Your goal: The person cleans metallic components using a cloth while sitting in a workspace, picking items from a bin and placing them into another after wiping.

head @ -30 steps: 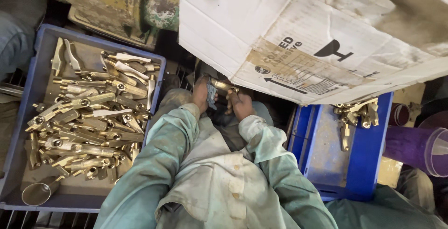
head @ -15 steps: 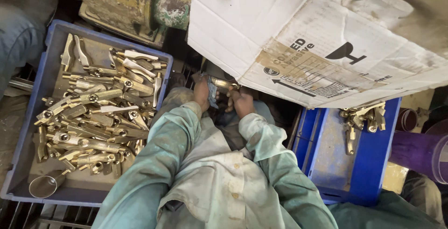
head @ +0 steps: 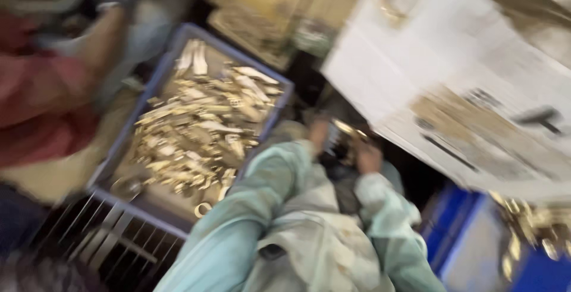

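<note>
Head view: both hands (head: 344,142) around brass fitting (head: 345,128).

hands (head: 345,143) – cardboard box (head: 452,90) close overhead

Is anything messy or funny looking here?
The brass parts lie jumbled every which way in the blue crate, not in rows. One ring-shaped piece sits at the crate's near rim, apart from the pile. The cardboard sheet looks stained and worn. The picture is too blurred to tell more.
</note>
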